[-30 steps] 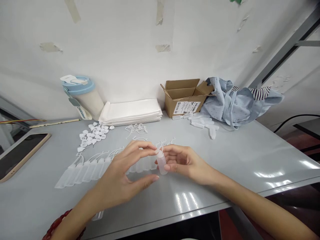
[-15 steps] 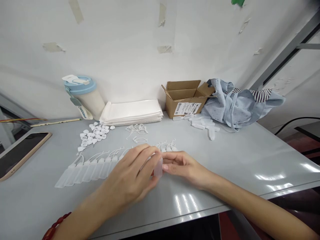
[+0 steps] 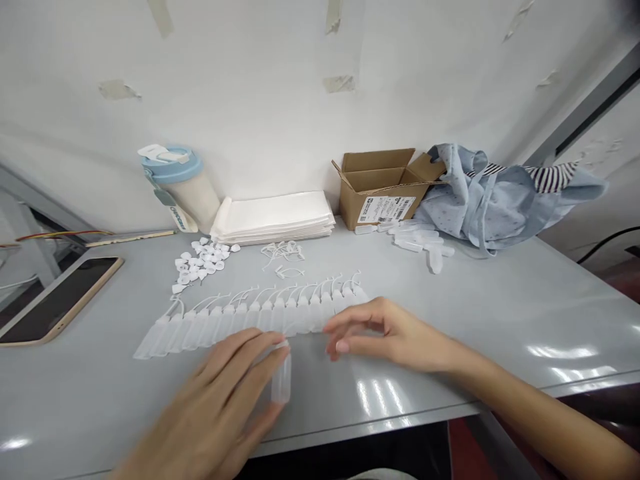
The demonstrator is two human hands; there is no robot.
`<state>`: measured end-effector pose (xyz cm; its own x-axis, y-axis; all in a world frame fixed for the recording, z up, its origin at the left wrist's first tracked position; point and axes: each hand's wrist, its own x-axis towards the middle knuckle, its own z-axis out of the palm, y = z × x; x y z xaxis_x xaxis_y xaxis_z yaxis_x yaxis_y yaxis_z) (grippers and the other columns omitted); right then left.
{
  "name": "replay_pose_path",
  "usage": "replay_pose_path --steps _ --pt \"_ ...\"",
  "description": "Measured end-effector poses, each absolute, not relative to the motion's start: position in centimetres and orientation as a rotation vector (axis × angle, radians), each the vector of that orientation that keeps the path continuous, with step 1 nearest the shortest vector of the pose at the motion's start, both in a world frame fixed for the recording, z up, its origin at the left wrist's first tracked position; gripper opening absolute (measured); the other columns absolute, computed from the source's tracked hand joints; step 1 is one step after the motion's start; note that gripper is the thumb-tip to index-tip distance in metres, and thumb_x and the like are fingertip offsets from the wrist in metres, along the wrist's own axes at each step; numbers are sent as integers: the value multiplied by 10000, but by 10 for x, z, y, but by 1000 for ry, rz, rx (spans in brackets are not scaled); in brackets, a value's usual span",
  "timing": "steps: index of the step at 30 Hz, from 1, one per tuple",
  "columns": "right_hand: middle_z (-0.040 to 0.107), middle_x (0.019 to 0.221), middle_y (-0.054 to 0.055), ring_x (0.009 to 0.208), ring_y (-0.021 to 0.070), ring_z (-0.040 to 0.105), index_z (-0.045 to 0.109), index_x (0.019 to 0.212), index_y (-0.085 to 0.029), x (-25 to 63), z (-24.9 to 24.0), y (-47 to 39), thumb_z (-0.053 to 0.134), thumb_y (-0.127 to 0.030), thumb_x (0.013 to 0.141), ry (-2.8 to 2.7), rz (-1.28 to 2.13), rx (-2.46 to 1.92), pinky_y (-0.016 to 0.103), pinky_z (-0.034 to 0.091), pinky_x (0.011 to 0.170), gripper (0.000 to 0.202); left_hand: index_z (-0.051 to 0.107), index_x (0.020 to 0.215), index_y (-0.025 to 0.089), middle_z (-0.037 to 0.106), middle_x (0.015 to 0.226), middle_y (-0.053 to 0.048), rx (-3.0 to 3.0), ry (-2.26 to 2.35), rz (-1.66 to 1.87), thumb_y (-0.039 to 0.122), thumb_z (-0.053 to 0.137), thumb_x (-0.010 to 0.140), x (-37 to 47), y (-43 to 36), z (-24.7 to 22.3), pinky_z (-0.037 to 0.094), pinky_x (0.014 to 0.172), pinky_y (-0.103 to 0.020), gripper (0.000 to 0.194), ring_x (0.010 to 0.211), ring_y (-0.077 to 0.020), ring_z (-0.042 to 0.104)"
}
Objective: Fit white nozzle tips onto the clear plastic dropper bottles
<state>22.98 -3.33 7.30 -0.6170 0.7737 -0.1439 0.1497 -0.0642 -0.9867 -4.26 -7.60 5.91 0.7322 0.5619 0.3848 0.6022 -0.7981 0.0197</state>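
Observation:
My left hand [image 3: 225,400] pinches a small translucent plastic sleeve [image 3: 281,377] between thumb and fingertips, held upright near the table's front. To its right, my right hand [image 3: 370,335] is apart from the sleeve, fingers loosely curved and the thumb separate, with nothing seen in it. Its fingertips are at the right end of a row of translucent sleeves [image 3: 217,325], partly covering the last ones. These have white caps and thin white straps [image 3: 295,291] sticking up at the back. Behind the row lie a pile of loose white caps [image 3: 203,259] and some loose white straps [image 3: 284,251].
A stack of white envelopes [image 3: 275,215], a tumbler [image 3: 187,190] and an open cardboard box [image 3: 383,190] stand by the wall. Loose sleeves [image 3: 417,237] lie before the box, beside a bunched blue cloth [image 3: 485,207]. A phone [image 3: 60,300] rests at left.
My hands have parted. My left hand has moved left and nearer with the sleeve, while my right hand has let go of it. The view has shifted slightly.

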Motion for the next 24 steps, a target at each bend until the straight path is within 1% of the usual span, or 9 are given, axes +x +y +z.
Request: replay_pose_path --steps 2,4,7,10,14,24 --pt "757 856 48 826 186 715 697 1012 -172 236 77 -29 670 -323 836 -1652 1686 -1020 356 541 834 234 517 1297 162 592 1246 -80 -2822 -1078 -542 246 594 891 -60 -83 52 406 1031 -383 421 1204 -260 472" --pt "754 808 37 793 182 719 704 981 -174 242 80 -24 674 -323 832 -1570 1628 -1050 347 543 813 213 515 1300 189 586 1266 -74 -2819 -1185 -520 305 610 878 -73 -89 47 443 1009 -389 448 1213 -268 475" --pt "737 752 32 720 171 706 713 932 -170 249 82 -19 682 -321 826 -1521 1532 -1086 318 542 723 188 513 1291 205 593 1268 -78 -2801 -1281 -485 351 607 871 -82 -95 43 490 969 -409 454 1211 -280 489" --pt "726 742 39 679 172 688 716 906 -173 256 82 -14 680 -337 828 -1533 1443 -1113 314 527 661 185 505 1289 191 590 1273 -93 -2805 -1312 -430 309 588 881 -84 -98 42 486 978 -416 433 1229 -279 475" --pt "713 769 37 670 165 673 714 887 -188 262 81 -11 679 -356 833 -1518 1369 -1155 317 529 670 180 491 1304 188 575 1289 -92 -2817 -1323 -405 221 550 886 -83 -101 45 461 997 -405 424 1260 -271 441" --pt "688 750 25 649 145 634 710 853 -202 260 80 -9 678 -373 835 -1499 1351 -1179 291 510 657 175 515 1280 159 575 1275 -97 -2792 -1281 -386 184 517 887 -85 -97 42 418 1017 -415 393 1253 -277 430"
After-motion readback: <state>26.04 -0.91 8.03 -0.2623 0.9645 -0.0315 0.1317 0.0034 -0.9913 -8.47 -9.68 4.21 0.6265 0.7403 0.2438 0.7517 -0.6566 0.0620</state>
